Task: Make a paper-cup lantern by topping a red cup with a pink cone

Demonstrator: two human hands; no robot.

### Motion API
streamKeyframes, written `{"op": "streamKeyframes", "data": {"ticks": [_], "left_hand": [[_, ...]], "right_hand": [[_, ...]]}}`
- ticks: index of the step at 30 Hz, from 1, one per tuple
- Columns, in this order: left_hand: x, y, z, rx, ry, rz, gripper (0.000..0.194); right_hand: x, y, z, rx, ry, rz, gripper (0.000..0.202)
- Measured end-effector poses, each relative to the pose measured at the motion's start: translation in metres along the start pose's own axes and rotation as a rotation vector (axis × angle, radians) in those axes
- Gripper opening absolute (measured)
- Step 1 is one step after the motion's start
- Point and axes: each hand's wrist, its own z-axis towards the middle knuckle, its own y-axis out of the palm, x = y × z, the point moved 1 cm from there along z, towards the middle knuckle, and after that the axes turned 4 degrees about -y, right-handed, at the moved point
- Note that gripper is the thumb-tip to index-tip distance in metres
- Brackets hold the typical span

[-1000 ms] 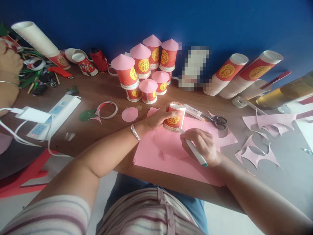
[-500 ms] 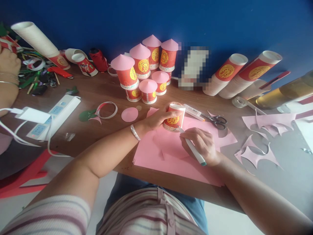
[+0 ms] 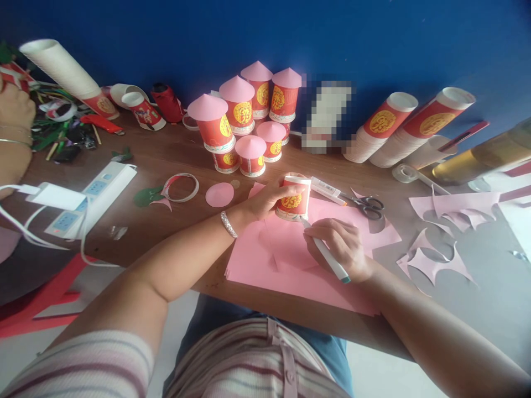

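My left hand [image 3: 269, 200] is closed around a red paper cup [image 3: 295, 205] with a yellow print, its white rim turned down towards me. In my right hand [image 3: 338, 246] is a white marker [image 3: 332, 261] with a green end, gripped like a pen. The marker's tip is at the cup's white lower rim; whether it touches, I cannot tell. Under both hands lie pink paper sheets [image 3: 253, 260]. Just beyond the cup, a white pen with an orange end [image 3: 327, 190] lies by black-handled scissors [image 3: 370, 208].
Several pink-roofed cup towers [image 3: 251, 148] stand at the back. Stacked cups [image 3: 384, 121] lean on the right, near pink paper scraps [image 3: 443, 262] and a tape roll [image 3: 404, 173]. Leftward are a power strip [image 3: 93, 196], a pink disc [image 3: 219, 195] and another person's hand [image 3: 19, 108].
My left hand has turned the cup slightly, so its print and rim face differently. The marker's tip has shifted a little left along the rim.
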Motion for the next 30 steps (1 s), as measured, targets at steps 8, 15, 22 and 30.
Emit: {"op": "streamKeyframes", "data": {"ticks": [8, 15, 22, 30], "left_hand": [[-0.003, -0.001, 0.001, 0.007, -0.003, -0.028, 0.035], [-0.011, -0.005, 0.006, -0.006, -0.012, -0.072, 0.035], [-0.012, -0.006, 0.006, 0.012, 0.019, -0.044, 0.034], [-0.014, -0.008, 0.007, -0.014, 0.042, -0.043, 0.035]], "right_hand": [[-0.001, 0.001, -0.002, -0.014, 0.008, 0.009, 0.022], [-0.004, -0.001, -0.001, -0.058, 0.001, 0.042, 0.020], [-0.004, 0.001, -0.003, -0.068, 0.014, 0.047, 0.021], [-0.003, 0.003, -0.004, -0.068, 0.014, 0.024, 0.019]]}}
